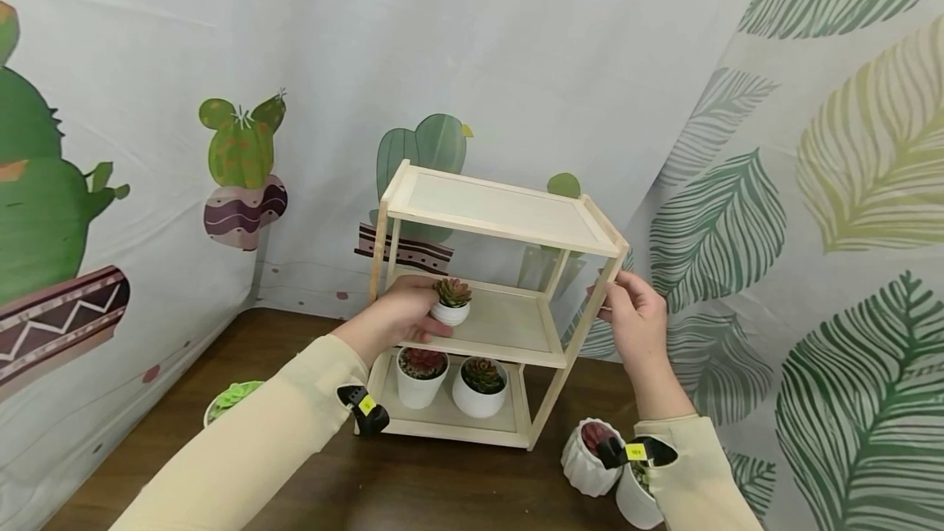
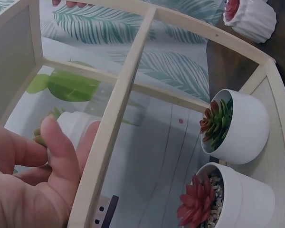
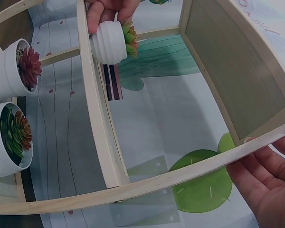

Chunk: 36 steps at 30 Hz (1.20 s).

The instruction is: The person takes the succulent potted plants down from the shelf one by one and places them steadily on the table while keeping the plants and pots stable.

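Observation:
A small white pot with a green and red succulent [image 1: 452, 312] is at the left part of a wooden rack's middle shelf. My left hand [image 1: 401, 310] holds this pot, fingers around its side. In the right wrist view the ribbed white pot [image 3: 108, 42] is tilted sideways by the camera angle. The three-tier wooden rack [image 1: 501, 355] stands on the table. My right hand [image 1: 638, 314] grips its right front upright, with fingertips [image 3: 249, 164] against the wood. Whether the held pot rests on the shelf cannot be told.
On the bottom shelf stand a white pot with a red succulent [image 1: 420, 383] and a rounder white pot [image 1: 479, 400]. Right of the rack are a fluted pot [image 1: 586, 465] and another white pot [image 1: 637, 502]. A green plant [image 1: 232, 398] sits left on the brown table [image 1: 310, 465].

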Tool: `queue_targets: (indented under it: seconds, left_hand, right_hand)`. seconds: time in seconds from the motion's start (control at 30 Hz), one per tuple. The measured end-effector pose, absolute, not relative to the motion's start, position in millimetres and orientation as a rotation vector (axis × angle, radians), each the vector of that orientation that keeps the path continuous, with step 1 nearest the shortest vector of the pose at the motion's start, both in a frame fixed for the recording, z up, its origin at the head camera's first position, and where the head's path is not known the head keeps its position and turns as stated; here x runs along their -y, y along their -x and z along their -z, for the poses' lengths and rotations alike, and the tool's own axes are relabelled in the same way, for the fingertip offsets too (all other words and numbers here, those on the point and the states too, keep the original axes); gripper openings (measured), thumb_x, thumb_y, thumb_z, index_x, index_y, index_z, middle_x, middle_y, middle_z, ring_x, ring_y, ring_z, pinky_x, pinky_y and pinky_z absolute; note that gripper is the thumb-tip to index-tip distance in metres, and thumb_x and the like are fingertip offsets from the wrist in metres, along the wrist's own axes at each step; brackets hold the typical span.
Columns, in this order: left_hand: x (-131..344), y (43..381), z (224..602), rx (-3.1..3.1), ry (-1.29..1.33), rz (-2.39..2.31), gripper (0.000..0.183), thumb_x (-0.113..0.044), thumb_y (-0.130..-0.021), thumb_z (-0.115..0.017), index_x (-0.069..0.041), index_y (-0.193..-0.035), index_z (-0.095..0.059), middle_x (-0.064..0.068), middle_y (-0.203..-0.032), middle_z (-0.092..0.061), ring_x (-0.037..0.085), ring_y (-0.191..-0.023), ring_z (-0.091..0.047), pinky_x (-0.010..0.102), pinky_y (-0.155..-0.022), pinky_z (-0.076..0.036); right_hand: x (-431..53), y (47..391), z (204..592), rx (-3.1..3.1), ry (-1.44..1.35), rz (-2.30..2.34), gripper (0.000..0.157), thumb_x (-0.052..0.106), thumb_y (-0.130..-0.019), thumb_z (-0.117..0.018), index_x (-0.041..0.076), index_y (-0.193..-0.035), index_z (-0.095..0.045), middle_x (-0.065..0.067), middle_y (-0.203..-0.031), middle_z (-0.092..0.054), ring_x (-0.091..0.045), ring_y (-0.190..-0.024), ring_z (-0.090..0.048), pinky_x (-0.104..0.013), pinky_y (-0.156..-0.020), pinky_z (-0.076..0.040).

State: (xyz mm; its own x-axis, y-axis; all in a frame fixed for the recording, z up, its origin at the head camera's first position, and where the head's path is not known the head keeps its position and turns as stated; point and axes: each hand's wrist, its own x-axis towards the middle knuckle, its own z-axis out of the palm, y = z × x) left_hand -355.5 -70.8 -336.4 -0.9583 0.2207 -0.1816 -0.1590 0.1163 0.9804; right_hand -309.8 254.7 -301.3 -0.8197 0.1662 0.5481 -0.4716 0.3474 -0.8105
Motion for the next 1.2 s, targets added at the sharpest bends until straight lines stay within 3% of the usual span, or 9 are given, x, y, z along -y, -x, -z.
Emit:
queue_targets:
  seconds: [0.4, 0.67, 1.0, 1.2]
  left_hand:
    - [69.3, 356.8, 335.3, -2.124, -0.024, -1.902, 0.056, -0.017, -0.109, -0.034, -0.008, -0.164, -0.024, 0.031, -0.145, -0.051, 0.019, -0.07, -0.075, 0.028, -0.054, -0.058]
    - [67.5, 354.1, 333.3, -2.185, -0.051, -1.877, 0.048, -0.018, -0.109, -0.036, -0.008, -0.155, -0.042, 0.028, -0.134, -0.059, 0.02, -0.07, -0.074, 0.027, -0.051, -0.056]
    - [65.9, 349.2, 323.7, -2.337, -0.072, -1.729, 0.048, -0.021, -0.109, -0.041, -0.005, -0.154, -0.043, 0.025, -0.136, -0.06, 0.017, -0.066, -0.07, 0.028, -0.051, -0.055]
    - [65.5, 350.0, 320.9, -2.429, -0.047, -1.652, 0.042, -0.022, -0.107, -0.045, -0.008, -0.146, -0.056, 0.02, -0.129, -0.067, 0.016, -0.067, -0.071, 0.026, -0.048, -0.053]
  right_hand:
    - [-255.1, 309.7, 301.6, 2.056, -0.267, -1.524, 0.029, 0.022, -0.106, -0.053, 0.003, -0.119, -0.071, -0.019, -0.1, -0.075, -0.017, -0.091, -0.077, -0.02, -0.076, -0.061]
    - [-254.9, 309.0, 301.3, 2.061, -0.271, -1.518, 0.03, 0.023, -0.106, -0.053, 0.003, -0.12, -0.07, -0.021, -0.102, -0.075, -0.016, -0.09, -0.077, -0.02, -0.075, -0.061]
    - [-254.3, 309.6, 301.2, 2.049, -0.279, -1.529, 0.028, 0.022, -0.106, -0.053, 0.003, -0.118, -0.07, -0.016, -0.098, -0.075, -0.012, -0.09, -0.075, -0.02, -0.076, -0.061]
    - [-254.3, 309.3, 301.2, 2.047, -0.279, -1.529, 0.028, 0.022, -0.106, -0.053, 0.003, -0.118, -0.071, -0.018, -0.099, -0.075, -0.016, -0.091, -0.076, -0.021, -0.076, -0.062]
